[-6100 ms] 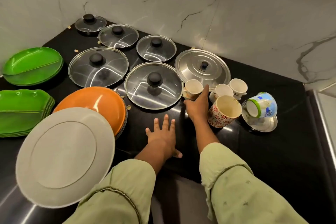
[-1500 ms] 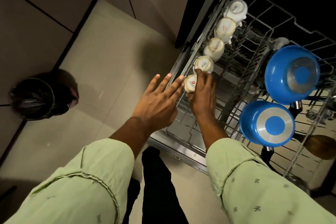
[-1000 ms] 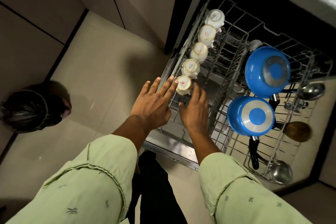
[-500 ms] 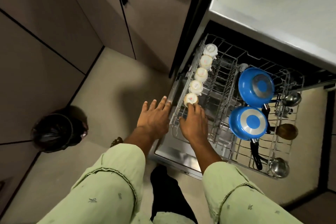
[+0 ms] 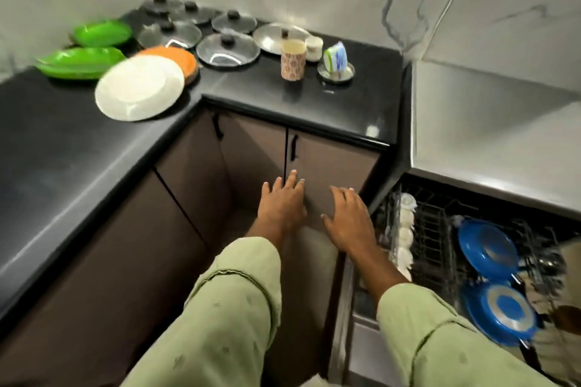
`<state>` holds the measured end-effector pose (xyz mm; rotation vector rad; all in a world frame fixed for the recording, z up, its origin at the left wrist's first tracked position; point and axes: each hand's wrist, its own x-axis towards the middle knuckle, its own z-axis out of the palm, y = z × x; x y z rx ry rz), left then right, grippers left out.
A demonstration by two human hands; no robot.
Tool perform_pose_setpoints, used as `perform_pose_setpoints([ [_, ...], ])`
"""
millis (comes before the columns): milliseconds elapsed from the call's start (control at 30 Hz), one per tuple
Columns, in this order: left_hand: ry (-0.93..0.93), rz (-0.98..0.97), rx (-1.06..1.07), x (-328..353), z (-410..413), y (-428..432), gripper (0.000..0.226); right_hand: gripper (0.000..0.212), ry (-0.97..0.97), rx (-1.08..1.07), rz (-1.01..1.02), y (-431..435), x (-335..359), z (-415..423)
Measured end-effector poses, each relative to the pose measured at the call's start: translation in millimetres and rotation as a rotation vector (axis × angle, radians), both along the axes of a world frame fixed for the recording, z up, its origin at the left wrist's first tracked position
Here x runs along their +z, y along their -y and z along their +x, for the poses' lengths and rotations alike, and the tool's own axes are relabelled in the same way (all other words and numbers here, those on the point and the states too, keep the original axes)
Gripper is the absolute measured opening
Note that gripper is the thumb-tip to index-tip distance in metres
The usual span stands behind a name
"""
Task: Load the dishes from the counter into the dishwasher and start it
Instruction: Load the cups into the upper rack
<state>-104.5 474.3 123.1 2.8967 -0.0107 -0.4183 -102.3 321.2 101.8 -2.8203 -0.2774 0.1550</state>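
Note:
My left hand (image 5: 282, 202) and my right hand (image 5: 348, 219) hover empty with fingers spread in front of the brown cabinet doors, left of the pulled-out dishwasher rack (image 5: 434, 229). The rack holds a row of white cups (image 5: 405, 236) upside down along its left side and two blue pans (image 5: 486, 248). On the black counter (image 5: 314, 104) stand a patterned mug (image 5: 293, 59), a small white cup (image 5: 314, 48), a tipped mug on a steel saucer (image 5: 335, 63), several lids (image 5: 228, 49), a white plate (image 5: 140, 88), an orange plate (image 5: 182, 58) and green plates (image 5: 78, 61).
The grey dishwasher top (image 5: 490, 141) juts out above the rack at the right. Cabinet doors with black handles (image 5: 294, 148) fill the corner below the counter. A white cord (image 5: 449, 6) runs down the marble wall.
My right hand has left the cup set at the near end of the rack's row, and both hands have lifted away to the left. The view has swung up from the rack to the counter.

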Motion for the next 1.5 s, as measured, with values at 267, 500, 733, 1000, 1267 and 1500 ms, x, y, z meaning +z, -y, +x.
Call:
perform_pose_setpoints([
  [267, 0.050, 0.032, -0.023, 22.0, 37.5, -67.3, 0.068, 0.068, 0.045, -0.023, 0.118, -72.9, 33.2, 53.2],
  [500, 0.050, 0.047, -0.025, 16.0, 89.6, -107.6, 0.068, 0.070, 0.030, -0.093, 0.247, -107.0, 32.6, 121.6],
  [733, 0.016, 0.067, 0.021, 15.6, 172.0, -142.7, 0.071, 0.069, -0.001, -0.090, 0.294, -132.4, 20.6, 208.1],
  [1000, 0.001, 0.072, 0.044, 12.4, 251.3, -161.9, 0.072, 0.070, -0.060, -0.076, 0.315, -153.6, 9.5, 283.2],
  [1267, -0.043, 0.093, -0.026, 6.9, 328.6, -185.8, 0.080, 0.074, -0.093, -0.215, 0.403, -171.2, 17.3, 354.0],
  [1500, -0.209, 0.173, -0.178, 2.0, 401.0, -214.2, 0.103, 0.085, -0.097, -0.379, 0.553, -192.4, 17.6, 420.6],
])
